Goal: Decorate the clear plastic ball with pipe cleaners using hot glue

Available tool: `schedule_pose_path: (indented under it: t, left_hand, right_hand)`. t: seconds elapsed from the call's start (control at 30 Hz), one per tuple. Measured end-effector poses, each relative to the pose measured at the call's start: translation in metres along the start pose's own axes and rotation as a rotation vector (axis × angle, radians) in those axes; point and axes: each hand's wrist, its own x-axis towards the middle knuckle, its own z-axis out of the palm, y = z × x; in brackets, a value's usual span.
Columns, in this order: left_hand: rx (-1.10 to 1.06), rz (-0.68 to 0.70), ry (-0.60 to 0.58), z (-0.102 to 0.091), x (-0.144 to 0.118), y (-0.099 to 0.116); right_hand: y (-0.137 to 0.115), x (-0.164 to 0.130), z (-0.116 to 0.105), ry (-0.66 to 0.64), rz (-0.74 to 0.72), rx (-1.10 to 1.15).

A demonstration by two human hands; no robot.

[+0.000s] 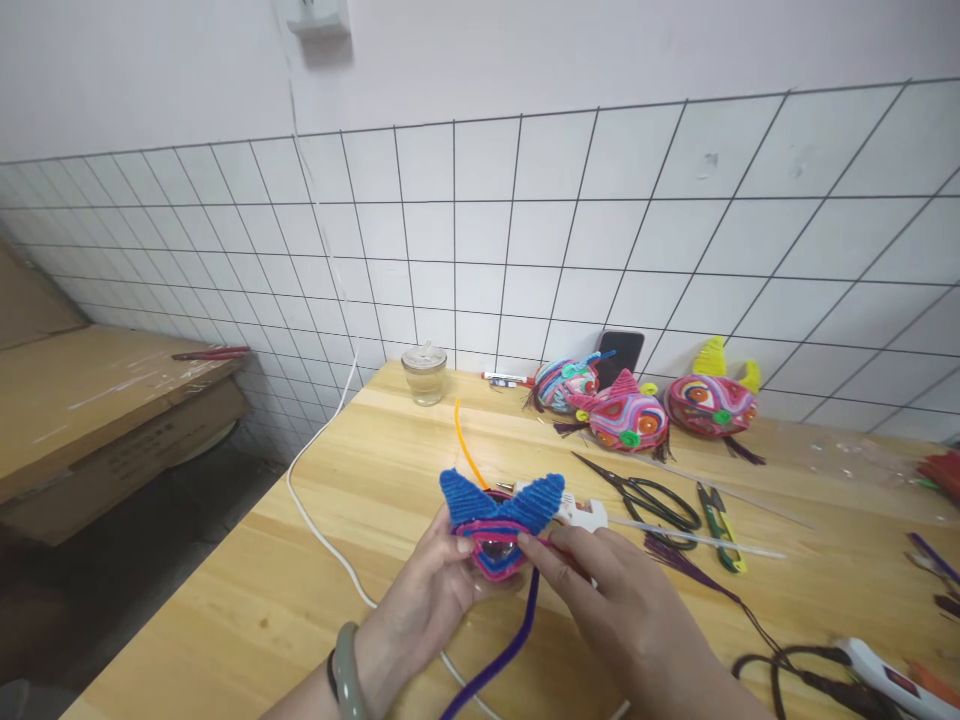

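Observation:
My left hand cradles a small pipe-cleaner craft piece with two blue ears and pink-and-blue bands, held above the wooden table. My right hand pinches the craft's right side with its fingertips, where a purple pipe cleaner hangs down from the piece toward me. An orange pipe cleaner sticks up behind the craft. A white glue gun lies on the table just behind my right fingers.
Three finished colourful craft heads lie at the back by a phone. Black scissors, green snips, a glass jar, a white cable and a second glue gun are around. Cardboard boxes stand left.

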Motion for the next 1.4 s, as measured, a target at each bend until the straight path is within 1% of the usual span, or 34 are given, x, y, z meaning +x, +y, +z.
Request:
schedule_pose_path:
  t: [0.13,0.4,0.73,1.03,1.27,1.4]
  left_hand:
    - [0.002,0.006,0.001,-0.0012,-0.0004,-0.0011]
    - [0.006,0.009,0.008,-0.0016,-0.0002,0.0000]
    - [-0.019,-0.009,0.006,-0.0012,-0.0012,-0.0010]
    - [-0.012,-0.004,-0.001,0.0010,-0.0002,-0.0007]
    - [0.008,0.005,0.001,0.0002,0.0002,-0.0013]
    - [-0.015,0.005,-0.001,0.0005,-0.0005,-0.0016]
  right_hand:
    - [-0.0003,0.0000,0.0000,-0.023,0.014,0.002]
    - [-0.0009,0.0002,0.0008,0.006,0.000,-0.009]
    - [-0.0003,0.0005,0.0004,0.000,-0.004,-0.001]
    - [-0.0016,0.0020,0.0000,0.026,-0.010,0.007]
    - [-0.0018,0.0007,0.0002,0.020,0.005,0.029]
    - [0.0006,0.0000,0.0022,0.022,-0.028,0.002]
